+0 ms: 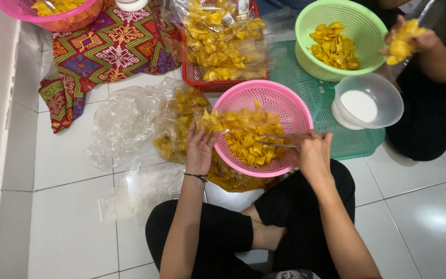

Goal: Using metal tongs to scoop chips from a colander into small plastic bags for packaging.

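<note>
Three perforated round plastic baskets were counted: two pink, one green, each filled with yellow fried chips. The nearer pink basket was tilted against the knees. One clear plastic bag of chips was held stretched over it. The left hand was curled, pinching the bag's edge; the right hand was closed on the opposite edge. One white bowl, one red crate and a patterned cloth were noted beyond. A co-worker's hand was cupped around chips.

Yellow chips fill a pink basket (another basket is green) beside a red, geometric-patterned cloth.
</note>
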